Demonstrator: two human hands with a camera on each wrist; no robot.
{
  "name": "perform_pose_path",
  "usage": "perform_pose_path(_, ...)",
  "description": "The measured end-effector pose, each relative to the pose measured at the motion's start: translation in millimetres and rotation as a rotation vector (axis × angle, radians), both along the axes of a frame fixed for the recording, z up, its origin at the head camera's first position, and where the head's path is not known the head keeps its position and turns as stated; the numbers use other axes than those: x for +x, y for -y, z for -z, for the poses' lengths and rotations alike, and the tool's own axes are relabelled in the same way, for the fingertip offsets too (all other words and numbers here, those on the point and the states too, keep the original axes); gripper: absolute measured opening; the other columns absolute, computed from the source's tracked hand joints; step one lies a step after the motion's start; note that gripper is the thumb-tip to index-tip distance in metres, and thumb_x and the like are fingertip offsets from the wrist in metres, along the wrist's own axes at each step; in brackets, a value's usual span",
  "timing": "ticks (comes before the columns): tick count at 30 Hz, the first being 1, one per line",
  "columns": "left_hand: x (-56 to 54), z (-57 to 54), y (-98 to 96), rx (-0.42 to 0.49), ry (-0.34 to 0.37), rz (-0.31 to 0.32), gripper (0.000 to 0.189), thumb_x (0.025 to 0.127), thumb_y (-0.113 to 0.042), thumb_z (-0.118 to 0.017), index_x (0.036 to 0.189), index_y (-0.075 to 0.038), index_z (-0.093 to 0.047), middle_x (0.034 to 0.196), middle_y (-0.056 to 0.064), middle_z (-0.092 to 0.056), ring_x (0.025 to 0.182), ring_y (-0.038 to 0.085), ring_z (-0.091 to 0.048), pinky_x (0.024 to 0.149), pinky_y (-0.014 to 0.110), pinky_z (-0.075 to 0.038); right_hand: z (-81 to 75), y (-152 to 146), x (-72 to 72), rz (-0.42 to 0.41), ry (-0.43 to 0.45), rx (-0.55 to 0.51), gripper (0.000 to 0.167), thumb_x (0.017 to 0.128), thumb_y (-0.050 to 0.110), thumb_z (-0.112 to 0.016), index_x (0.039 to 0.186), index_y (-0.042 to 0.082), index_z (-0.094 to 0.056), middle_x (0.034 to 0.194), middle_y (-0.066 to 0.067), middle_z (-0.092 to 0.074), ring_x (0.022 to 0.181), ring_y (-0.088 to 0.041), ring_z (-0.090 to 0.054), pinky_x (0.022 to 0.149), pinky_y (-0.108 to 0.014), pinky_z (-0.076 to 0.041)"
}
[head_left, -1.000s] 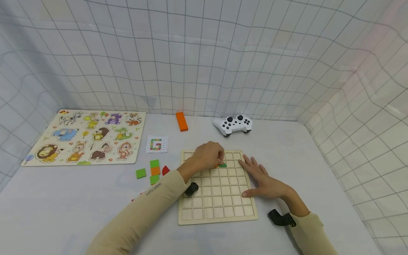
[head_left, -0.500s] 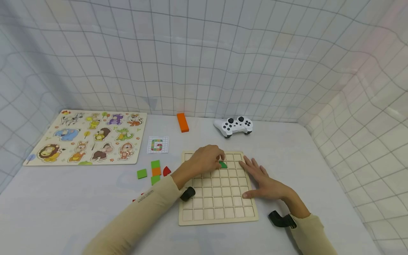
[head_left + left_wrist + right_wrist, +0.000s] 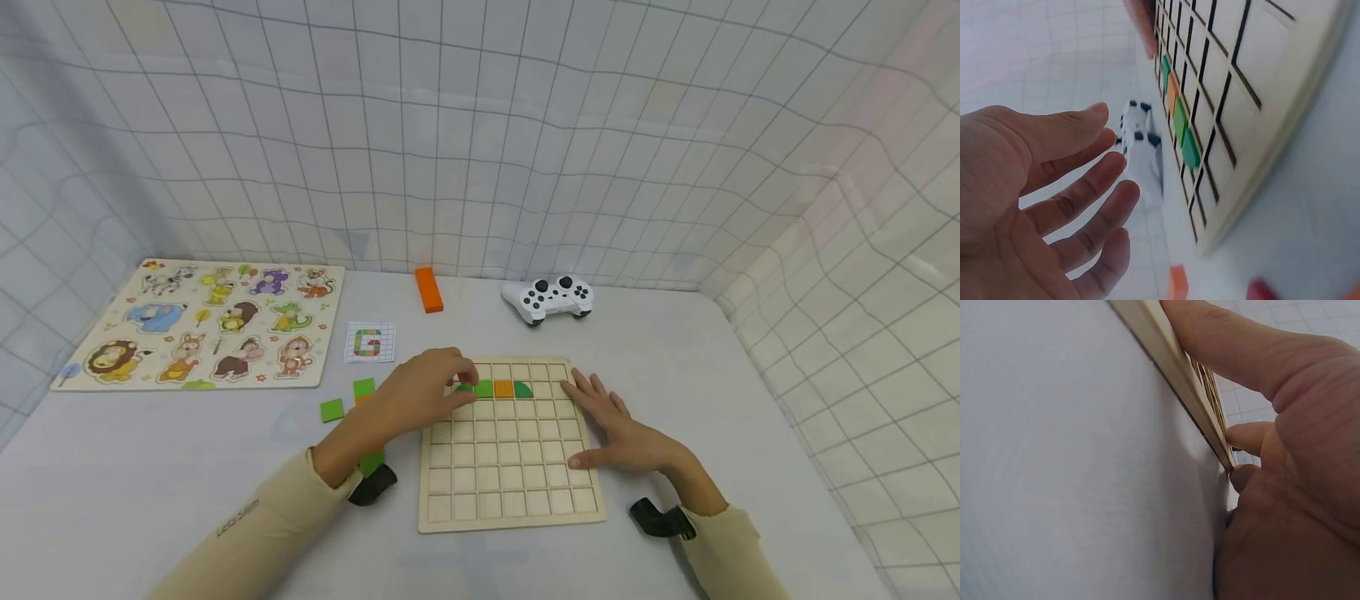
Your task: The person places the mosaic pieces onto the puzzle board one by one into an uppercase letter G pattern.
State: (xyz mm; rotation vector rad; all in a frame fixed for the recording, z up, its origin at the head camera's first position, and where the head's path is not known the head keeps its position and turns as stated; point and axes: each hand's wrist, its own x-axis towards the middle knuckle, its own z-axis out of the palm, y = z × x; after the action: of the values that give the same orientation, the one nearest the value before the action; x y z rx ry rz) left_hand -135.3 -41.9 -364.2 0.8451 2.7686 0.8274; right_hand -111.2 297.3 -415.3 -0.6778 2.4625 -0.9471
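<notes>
A wooden grid board lies on the table. One of its upper rows holds a dark green quarter-round tile, an orange square tile, a light green square tile and another dark green quarter-round. My left hand hovers over the board's upper left corner, fingers loosely bent and holding nothing, as the left wrist view confirms. My right hand rests along the board's right edge with fingers spread; thumb and fingertips touch the rim in the right wrist view.
Loose tiles, such as a green square, lie left of the board, partly hidden by my left arm. Behind them is a small printed pattern card. An animal puzzle board, an orange block and a white game controller stand farther back.
My left hand has drawn left from the tile row and its fingers have loosened. The row of green and orange tiles now shows. The right hand stays in place.
</notes>
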Motion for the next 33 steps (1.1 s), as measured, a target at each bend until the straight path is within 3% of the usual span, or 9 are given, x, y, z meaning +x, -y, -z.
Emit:
perform_pose_path(4, 7.4, -4.5, 29.4, 0.026, -0.010, -0.050, 0.016, 0.092, -0.020, -0.073, 0.106, -0.011, -0.072, 0.102, 0.000, -0.069, 0.090, 0.017, -0.061, 0.078, 0.032, -0.051, 1.4, 0.1, 1.4, 0.007, 0.005, 0.006, 0.110, 0.082, 0.039, -0.081, 0.162, 0.016, -0.010, 0.168, -0.011, 0.010, 0.152, -0.038, 0.021, 0.116, -0.065, 0.012)
perform_pose_path(9, 12.4, -9.0, 68.5, 0.045, 0.020, -0.113, 0.017, 0.091, -0.020, -0.074, 0.104, -0.010, -0.071, 0.085, -0.004, -0.064, 0.081, 0.014, -0.057, 0.068, 0.028, -0.048, 2.7, 0.6, 1.9, 0.006, 0.003, 0.008, 0.110, 0.082, 0.039, -0.081, 0.162, 0.016, -0.010, 0.168, -0.011, 0.010, 0.152, -0.038, 0.020, 0.116, -0.066, 0.011)
perform_pose_path(16, 15.3, -8.5, 120.7, 0.073, 0.077, -0.114, 0.020, 0.089, -0.020, -0.076, 0.104, -0.007, -0.070, 0.076, -0.005, -0.056, 0.074, 0.013, -0.053, 0.062, 0.025, -0.044, 2.8, -0.4, 1.2, 0.007, 0.003, 0.013, 0.110, 0.082, 0.039, -0.081, 0.162, 0.016, -0.010, 0.168, -0.012, 0.009, 0.152, -0.039, 0.019, 0.116, -0.066, 0.011)
perform_pose_path(19, 16.8, -7.6, 137.2, 0.072, 0.080, -0.144, 0.024, 0.087, -0.022, -0.078, 0.105, -0.008, -0.071, 0.076, -0.004, -0.054, 0.074, 0.012, -0.054, 0.063, 0.024, -0.044, 3.1, -0.6, 0.5, 0.001, 0.001, 0.013, 0.110, 0.082, 0.040, -0.081, 0.162, 0.016, -0.010, 0.168, -0.012, 0.010, 0.152, -0.039, 0.020, 0.115, -0.066, 0.011)
perform_pose_path(24, 16.9, -3.5, 152.4, 0.080, 0.085, -0.177, 0.028, 0.084, -0.021, -0.081, 0.107, -0.010, -0.071, 0.078, -0.003, -0.054, 0.076, 0.013, -0.054, 0.063, 0.024, -0.043, 2.9, -1.6, 0.0, 0.002, -0.009, 0.012, 0.110, 0.082, 0.039, -0.081, 0.162, 0.017, -0.010, 0.168, -0.011, 0.010, 0.152, -0.039, 0.020, 0.115, -0.066, 0.011)
perform_pose_path(33, 11.1, 14.8, 157.3, 0.067, 0.195, -0.178, 0.034, 0.078, -0.023, -0.086, 0.106, -0.010, -0.071, 0.076, -0.002, -0.053, 0.071, 0.013, -0.049, 0.060, 0.024, -0.039, 0.2, 0.1, 0.8, 0.008, 0.002, 0.004, 0.109, 0.082, 0.039, -0.081, 0.162, 0.016, -0.010, 0.168, -0.012, 0.009, 0.152, -0.040, 0.019, 0.115, -0.066, 0.011)
